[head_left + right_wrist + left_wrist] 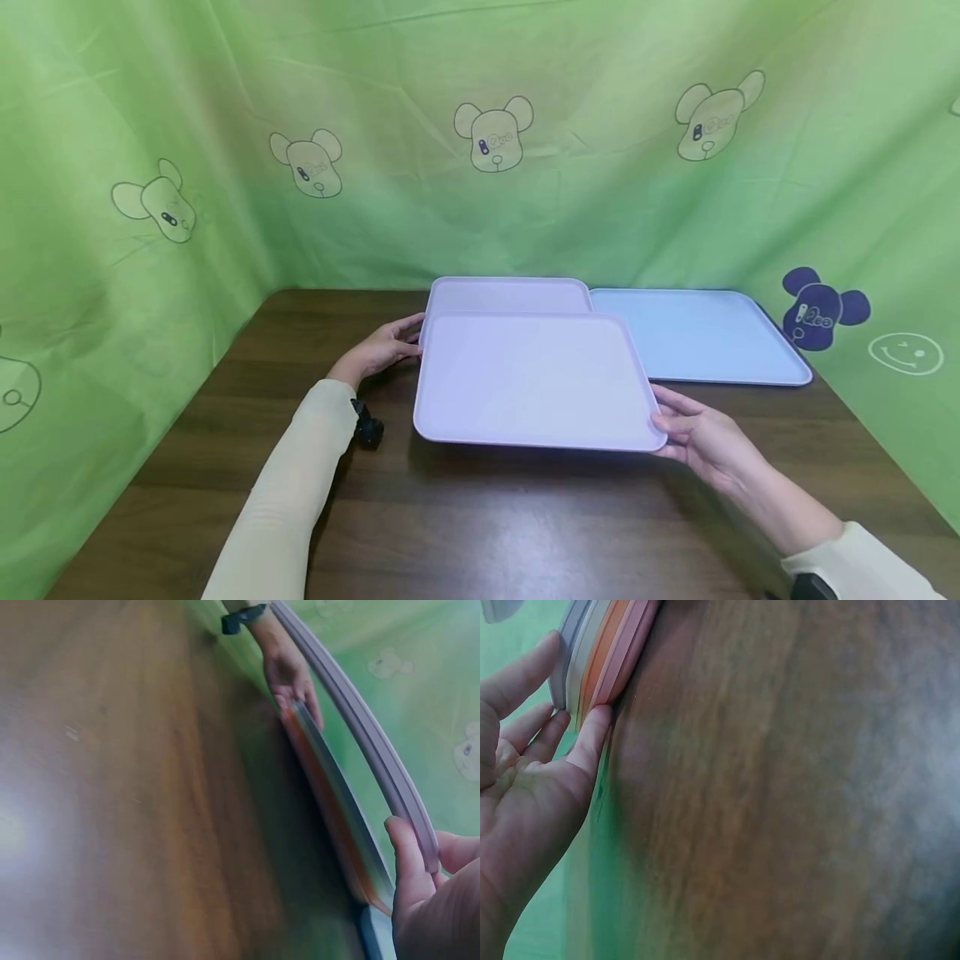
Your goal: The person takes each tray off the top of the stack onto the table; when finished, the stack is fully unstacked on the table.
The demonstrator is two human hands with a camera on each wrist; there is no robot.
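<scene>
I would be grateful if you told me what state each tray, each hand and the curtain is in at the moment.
Tray stack: several trays piled one on another.
Held lavender tray: raised, a gap showing between it and the stack.
Blue tray: lying flat on the table, right of the stack.
Left hand: fingers touching the stack's left edge.
Right hand: gripping the held tray near its front right corner.
Green curtain: hanging, creased.

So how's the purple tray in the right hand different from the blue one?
The purple tray is pale lilac; the blue tray is light blue. The right hand holds the purple tray up; the blue tray lies on the table. The purple tray is nearer the person; the blue tray is farther back, rightward. Both are rectangular with rounded corners.
</scene>
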